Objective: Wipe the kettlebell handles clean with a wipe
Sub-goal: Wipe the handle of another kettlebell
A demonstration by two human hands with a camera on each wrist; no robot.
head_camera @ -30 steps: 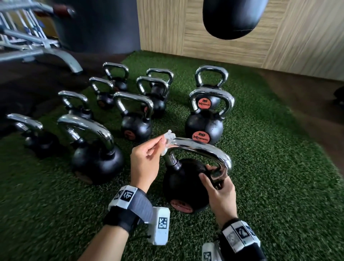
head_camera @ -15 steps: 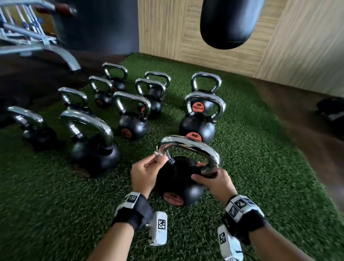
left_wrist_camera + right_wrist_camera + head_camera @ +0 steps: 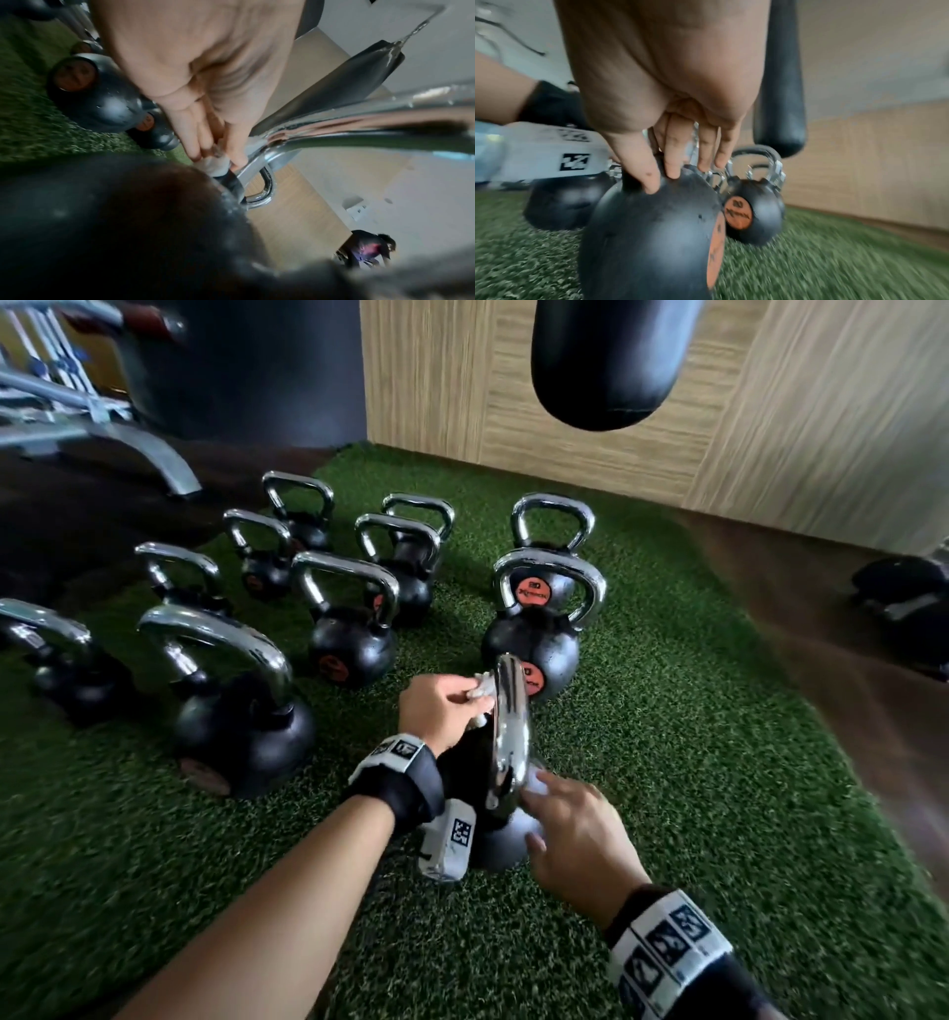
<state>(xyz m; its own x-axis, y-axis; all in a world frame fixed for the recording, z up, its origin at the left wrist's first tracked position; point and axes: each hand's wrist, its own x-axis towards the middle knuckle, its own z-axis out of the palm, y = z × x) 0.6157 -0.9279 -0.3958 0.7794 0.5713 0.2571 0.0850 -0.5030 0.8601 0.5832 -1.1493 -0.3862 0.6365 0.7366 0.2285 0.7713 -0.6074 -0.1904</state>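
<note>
At the lower middle of the head view, the nearest kettlebell [image 3: 506, 834] stands on the green turf [image 3: 693, 788], its chrome handle [image 3: 508, 726] turned edge-on to the camera. The left hand [image 3: 441, 711] pinches a crumpled white wipe [image 3: 480, 693] against the upper left side of that handle. The right hand [image 3: 575, 834] rests on the black ball with fingers [image 3: 672, 162] spread and nearly straight, gripping nothing.

The bell is steadied only by fingertip pressure, so a hard wiping stroke could probably rock or roll it toward the neighbouring kettlebell [image 3: 534, 649] just behind. The small bunched wipe may also slip on smooth chrome and leave the inner curve untouched.

Orange discs [image 3: 739, 213] on the bells carry "20" above a brand word too blurred to read. The wrist bands show only black-and-white square markers.
</note>
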